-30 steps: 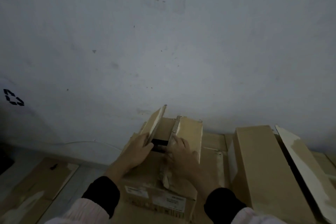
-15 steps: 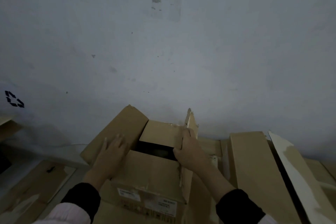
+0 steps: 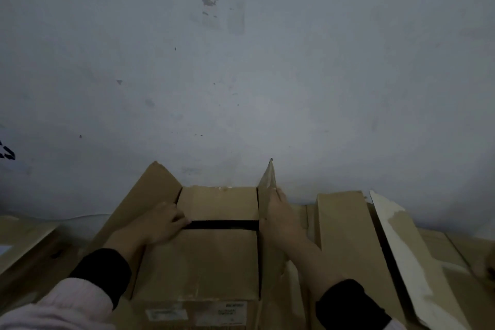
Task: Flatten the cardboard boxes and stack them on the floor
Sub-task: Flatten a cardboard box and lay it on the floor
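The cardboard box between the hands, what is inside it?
The cardboard box shows only a dark slit between its two folded flaps. These flaps cover the rest, so whether anything lies inside cannot be told.

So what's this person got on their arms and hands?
The left hand and right hand are bare, with no gloves. The left forearm comes out of a black cuff, and the right cuff matches it. A pale pink outer sleeve shows behind the left one. The picture is too dim for finer detail.
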